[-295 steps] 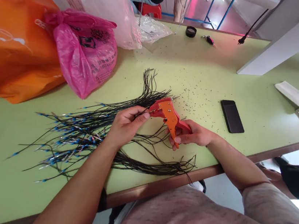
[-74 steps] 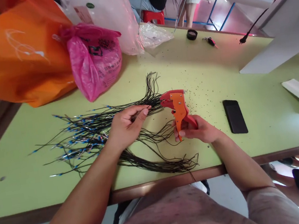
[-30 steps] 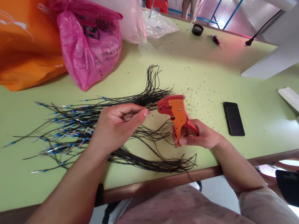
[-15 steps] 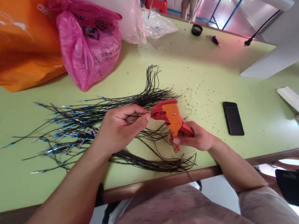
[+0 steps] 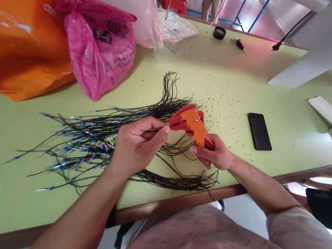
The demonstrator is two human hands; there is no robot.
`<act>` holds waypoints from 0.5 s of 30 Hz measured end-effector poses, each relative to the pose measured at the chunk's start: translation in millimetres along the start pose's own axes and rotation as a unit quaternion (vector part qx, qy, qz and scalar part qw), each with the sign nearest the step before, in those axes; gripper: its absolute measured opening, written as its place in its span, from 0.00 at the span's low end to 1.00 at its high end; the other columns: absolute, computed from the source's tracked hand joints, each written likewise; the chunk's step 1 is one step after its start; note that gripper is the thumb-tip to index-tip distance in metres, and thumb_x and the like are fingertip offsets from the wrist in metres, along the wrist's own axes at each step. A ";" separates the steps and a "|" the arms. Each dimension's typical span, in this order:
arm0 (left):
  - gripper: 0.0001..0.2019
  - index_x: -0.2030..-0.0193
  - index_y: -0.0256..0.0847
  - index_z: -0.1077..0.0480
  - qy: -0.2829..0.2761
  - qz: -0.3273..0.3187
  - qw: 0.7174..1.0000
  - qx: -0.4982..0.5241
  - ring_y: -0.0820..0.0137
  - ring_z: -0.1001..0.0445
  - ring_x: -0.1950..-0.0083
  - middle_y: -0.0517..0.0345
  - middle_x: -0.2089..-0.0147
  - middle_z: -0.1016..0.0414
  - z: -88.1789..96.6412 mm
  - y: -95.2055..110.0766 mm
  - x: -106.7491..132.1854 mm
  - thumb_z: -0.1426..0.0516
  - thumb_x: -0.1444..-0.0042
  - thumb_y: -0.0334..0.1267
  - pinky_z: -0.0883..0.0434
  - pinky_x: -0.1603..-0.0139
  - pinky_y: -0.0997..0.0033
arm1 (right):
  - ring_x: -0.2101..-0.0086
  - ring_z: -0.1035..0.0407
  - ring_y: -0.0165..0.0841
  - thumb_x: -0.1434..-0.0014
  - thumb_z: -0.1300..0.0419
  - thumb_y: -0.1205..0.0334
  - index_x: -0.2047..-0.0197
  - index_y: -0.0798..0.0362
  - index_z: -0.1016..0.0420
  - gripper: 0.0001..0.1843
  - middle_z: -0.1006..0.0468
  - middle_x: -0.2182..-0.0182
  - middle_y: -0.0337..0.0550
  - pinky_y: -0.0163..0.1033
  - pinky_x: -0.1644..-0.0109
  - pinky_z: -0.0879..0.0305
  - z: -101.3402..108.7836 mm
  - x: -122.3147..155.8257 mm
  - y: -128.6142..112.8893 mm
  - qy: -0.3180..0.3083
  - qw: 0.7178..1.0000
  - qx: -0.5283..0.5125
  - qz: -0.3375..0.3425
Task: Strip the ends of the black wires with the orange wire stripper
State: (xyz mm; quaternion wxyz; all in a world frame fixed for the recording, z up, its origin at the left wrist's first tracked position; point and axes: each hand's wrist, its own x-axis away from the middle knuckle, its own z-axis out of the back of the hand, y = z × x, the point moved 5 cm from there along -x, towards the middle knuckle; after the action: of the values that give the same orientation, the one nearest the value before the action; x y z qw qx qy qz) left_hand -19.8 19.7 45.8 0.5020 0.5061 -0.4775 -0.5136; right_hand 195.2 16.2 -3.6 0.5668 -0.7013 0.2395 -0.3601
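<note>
Likely stripping: left hand pinches wire at left end of tool clenched in right hand, next needing steadiness

We faced a pale green table with a brown edge. A white panel stood on it towards the right. Past the far edge we saw a red stool and, right of it, slanting blue bars. Pink light tinted that side. Below the near edge we saw grey floor, and white light glared at bottom right.
</note>
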 end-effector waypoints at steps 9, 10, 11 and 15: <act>0.12 0.69 0.42 0.22 0.040 -0.018 0.999 -0.012 0.79 0.46 0.78 0.65 0.77 0.32 4.9 -7.7 -3.5 0.29 0.43 0.45 0.51 0.78 0.73 | 0.66 0.20 0.35 0.34 0.25 0.49 0.49 0.57 0.21 0.21 0.17 0.64 0.46 0.42 0.58 0.21 5.1 -2.2 -7.9 -0.082 0.991 -0.090 0.050; 0.11 0.69 0.42 0.21 0.056 -0.022 0.998 -0.021 0.78 0.47 0.78 0.65 0.78 0.33 6.7 -9.4 -3.6 0.30 0.42 0.45 0.51 0.78 0.72 | 0.64 0.19 0.36 0.35 0.25 0.50 0.47 0.57 0.21 0.22 0.17 0.62 0.47 0.44 0.55 0.21 6.8 -1.3 -8.6 -0.101 0.990 -0.093 0.043; 0.11 0.69 0.43 0.21 0.075 -0.024 0.996 -0.031 0.78 0.47 0.78 0.66 0.78 0.34 8.3 -11.4 -3.6 0.30 0.42 0.46 0.50 0.77 0.72 | 0.62 0.18 0.37 0.35 0.25 0.50 0.46 0.57 0.21 0.23 0.16 0.60 0.48 0.45 0.53 0.21 8.2 0.1 -9.5 -0.124 0.987 -0.093 0.032; 0.10 0.68 0.46 0.20 0.128 -0.027 0.989 -0.062 0.76 0.45 0.78 0.66 0.81 0.37 9.7 -21.1 -2.8 0.30 0.42 0.48 0.48 0.76 0.70 | 0.60 0.18 0.38 0.32 0.27 0.51 0.44 0.57 0.22 0.22 0.14 0.56 0.52 0.40 0.58 0.23 16.6 6.2 -14.9 -0.170 0.983 -0.068 -0.010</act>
State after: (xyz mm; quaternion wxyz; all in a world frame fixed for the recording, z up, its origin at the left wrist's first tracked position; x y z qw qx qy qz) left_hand -30.3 23.2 25.1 0.5755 0.5480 -0.3627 -0.4867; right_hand 210.9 25.5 10.6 0.5466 -0.7915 0.1563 -0.2243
